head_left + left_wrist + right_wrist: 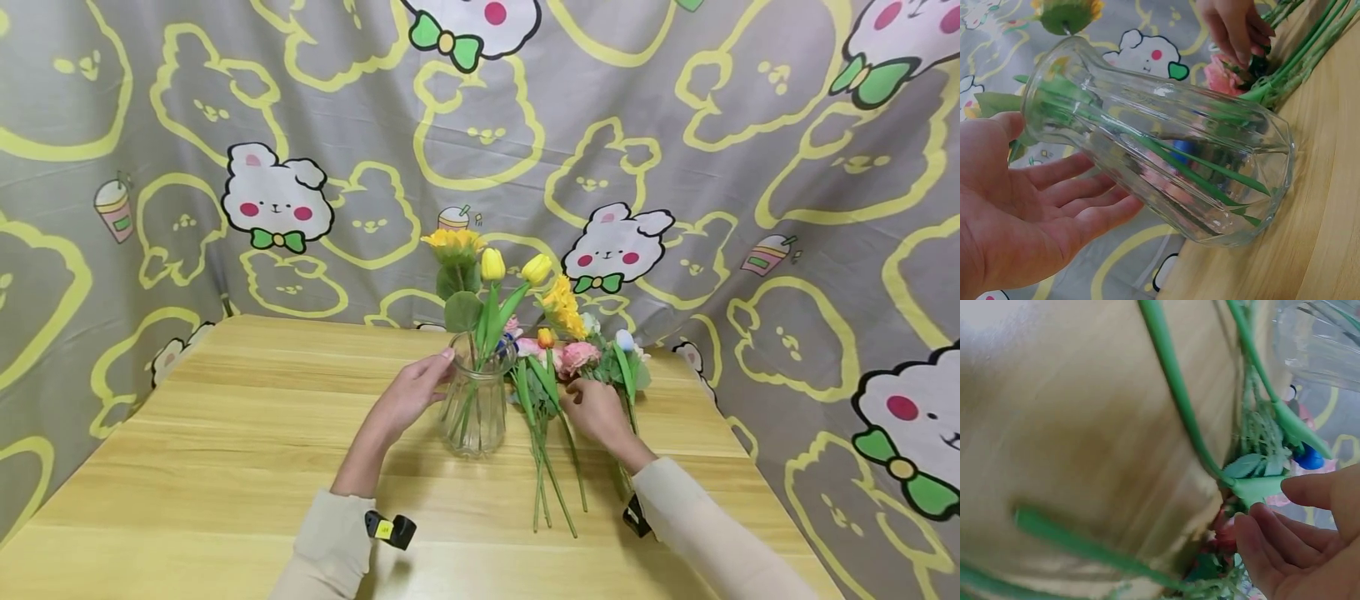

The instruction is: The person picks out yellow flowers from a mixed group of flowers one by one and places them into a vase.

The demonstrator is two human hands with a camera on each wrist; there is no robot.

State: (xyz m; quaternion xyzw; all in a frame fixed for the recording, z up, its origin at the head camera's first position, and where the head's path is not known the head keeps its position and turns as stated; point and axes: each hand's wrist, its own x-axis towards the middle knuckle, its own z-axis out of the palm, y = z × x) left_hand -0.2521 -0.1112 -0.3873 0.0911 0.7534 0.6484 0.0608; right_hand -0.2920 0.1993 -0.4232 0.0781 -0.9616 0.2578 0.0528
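A clear ribbed glass vase (474, 421) stands upright on the table, holding a sunflower (453, 243) and two yellow tulips (492, 264). My left hand (411, 395) is beside its neck; the thumb is at the rim, and the extended fingers lie along the glass in the left wrist view. To the vase's right, my right hand (600, 410) reaches into the loose artificial flowers. Thumb and fingertips (1291, 489) pinch the green leaves (1257, 487) of an orange tulip (546, 337). Pink flowers (579, 358) lie just behind that hand.
Another sunflower (566, 308) and a pale blue tulip (625, 340) lie among the flowers at the right. Several green stems (542, 487) point toward the front edge of the wooden table (247, 433). A patterned grey curtain (360, 125) hangs behind and at both sides.
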